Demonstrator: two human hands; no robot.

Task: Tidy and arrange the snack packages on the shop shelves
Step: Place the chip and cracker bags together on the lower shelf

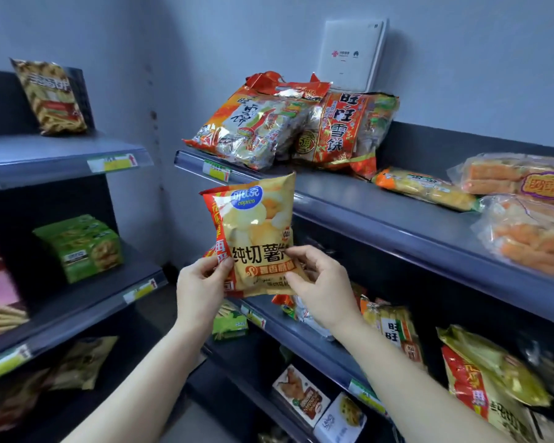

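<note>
Head view: both hands up front, the left hand (202,282) and right hand (320,282) each pinching a lower corner of the yellow foil potato-chip bag (253,231), held upright, label outward, just below the grey top shelf (381,199), probably to stand it there.

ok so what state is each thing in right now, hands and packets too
chip bag: upright in the air, gripped at its lower edge
left hand: pinches the bag's lower left corner
right hand: pinches the bag's lower right edge
rice cracker bags: slumped askew on the top right shelf
yellow packet: lying flat on the same shelf
green pack: standing on the left middle shelf
tall bag: leaning upright on the left top shelf
</note>
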